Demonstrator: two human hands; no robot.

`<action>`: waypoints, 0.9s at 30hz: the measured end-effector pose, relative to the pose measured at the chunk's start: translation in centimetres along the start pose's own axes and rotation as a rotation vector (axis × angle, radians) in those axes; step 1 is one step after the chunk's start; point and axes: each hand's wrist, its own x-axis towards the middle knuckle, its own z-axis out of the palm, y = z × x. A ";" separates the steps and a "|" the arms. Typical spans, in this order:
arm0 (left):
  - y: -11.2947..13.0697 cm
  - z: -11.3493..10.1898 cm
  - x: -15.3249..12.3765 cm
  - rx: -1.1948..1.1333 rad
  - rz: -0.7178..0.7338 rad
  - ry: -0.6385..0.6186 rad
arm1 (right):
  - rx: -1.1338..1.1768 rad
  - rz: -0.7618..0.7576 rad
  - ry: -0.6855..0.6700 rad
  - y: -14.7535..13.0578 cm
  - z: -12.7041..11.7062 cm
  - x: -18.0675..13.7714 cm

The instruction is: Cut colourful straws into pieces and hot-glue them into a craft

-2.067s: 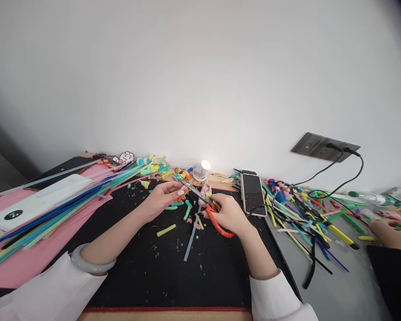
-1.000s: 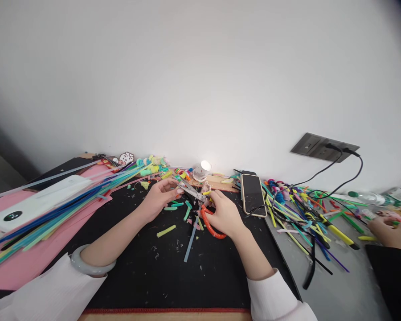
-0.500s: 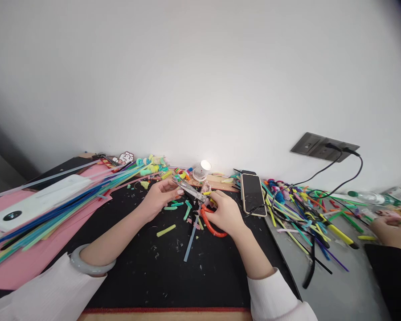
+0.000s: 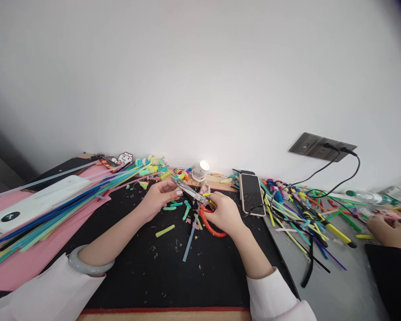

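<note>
The right hand curls closed around the red-handled scissors; the left hand bends thumb and fingers at the blade tips, what they pinch unclear. The scissors hang over the black mat, nearer its far edge, long axis slanting, blades toward the far left corner.

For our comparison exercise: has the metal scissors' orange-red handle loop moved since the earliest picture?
Yes: judged against the pale-cased rectangular phone, the orange-red handle loop has shifted slightly left.
</note>
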 end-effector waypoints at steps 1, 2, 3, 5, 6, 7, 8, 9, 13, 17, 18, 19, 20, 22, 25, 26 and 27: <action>0.0 0.0 0.0 0.002 -0.007 0.003 | -0.005 0.001 -0.002 0.0 0.0 0.0; 0.1 0.1 -0.1 0.006 -0.012 0.005 | -0.009 0.002 -0.002 0.0 0.1 0.0; 0.1 0.1 -0.1 0.007 -0.013 0.005 | -0.012 0.001 -0.002 0.1 0.1 0.0; 0.1 0.1 0.0 -0.001 -0.005 -0.002 | -0.018 -0.001 0.004 0.1 0.3 0.0; 0.0 0.1 0.0 -0.014 0.003 -0.008 | -0.023 0.000 0.009 0.2 0.4 0.0; 0.0 0.1 0.0 -0.029 0.010 -0.015 | -0.027 0.000 0.015 0.2 0.5 0.0; -0.1 0.1 0.1 -0.045 0.017 -0.022 | -0.029 0.002 0.022 0.1 0.5 0.0; -0.2 0.0 0.1 -0.058 0.024 -0.026 | -0.027 0.001 0.029 0.1 0.6 0.1; -0.3 -0.1 0.1 -0.060 0.033 -0.053 | 0.053 0.026 0.070 0.0 0.5 0.1; -0.4 -0.2 0.1 -0.057 0.047 -0.049 | 0.122 0.078 0.131 0.0 0.3 0.1; -0.3 -0.2 0.1 -0.061 0.051 -0.045 | 0.129 0.084 0.138 0.0 0.2 0.0; -0.3 -0.2 0.1 -0.064 0.052 -0.044 | 0.138 0.088 0.136 0.0 0.2 0.0; -0.3 -0.2 0.1 -0.069 0.052 -0.042 | 0.145 0.092 0.125 -0.1 0.1 -0.1; -0.2 -0.1 0.0 -0.076 0.049 -0.038 | 0.143 0.090 0.086 -0.3 0.0 -0.2; 0.0 0.0 0.0 -0.097 0.050 -0.019 | 0.108 0.065 0.031 -0.6 -0.2 -0.3; 0.0 0.0 0.0 -0.105 0.052 -0.013 | 0.097 0.053 0.017 -0.7 -0.2 -0.3; 0.0 0.0 0.0 -0.113 0.054 -0.010 | 0.091 0.046 0.003 -0.8 -0.2 -0.3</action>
